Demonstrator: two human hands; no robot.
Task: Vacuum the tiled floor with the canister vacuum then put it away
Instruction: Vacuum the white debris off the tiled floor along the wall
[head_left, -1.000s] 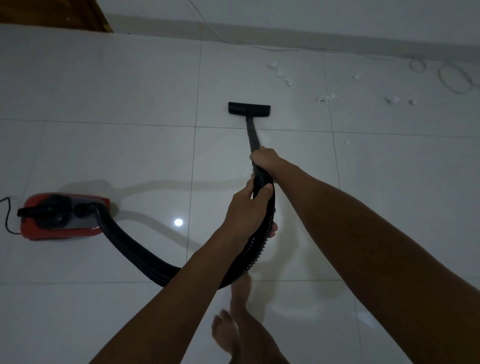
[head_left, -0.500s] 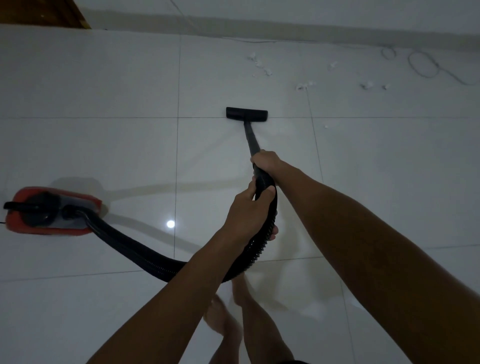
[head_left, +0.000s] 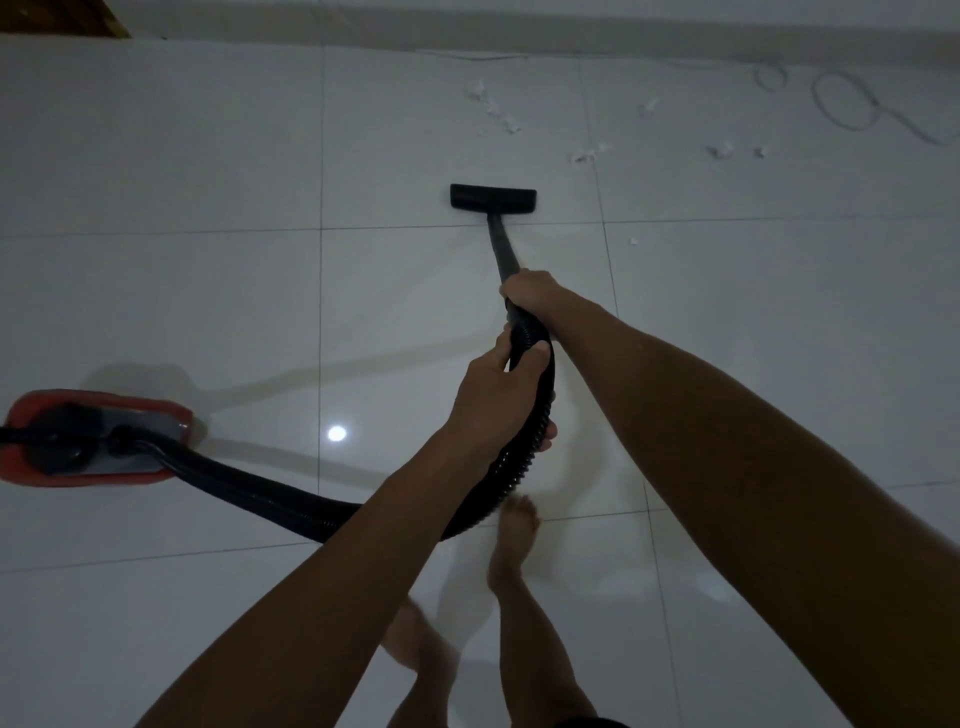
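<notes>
A red canister vacuum (head_left: 31, 467) sits on the white tiled floor (head_left: 208, 291) at the left edge. Its black ribbed hose (head_left: 260, 493) curves right and up to a black wand (head_left: 501, 249). The wand ends in a flat black floor nozzle (head_left: 492, 198) resting on the tiles ahead. My left hand (head_left: 493, 395) grips the ribbed hose just below the wand. My right hand (head_left: 530, 291) grips the wand's lower end, just above my left hand. White scraps of debris (head_left: 511, 124) lie beyond the nozzle to the right.
A thin cable (head_left: 852, 109) loops on the floor at the far right by the wall base (head_left: 571, 31). A wooden edge (head_left: 62, 18) shows in the top left corner. My bare feet (head_left: 514, 530) stand under the hose. A light reflection (head_left: 336, 433) shines on a tile.
The view has shifted as I step forward, one foot now further ahead. The nozzle stays ahead of me on the tiles. Both hands keep the same grip.
</notes>
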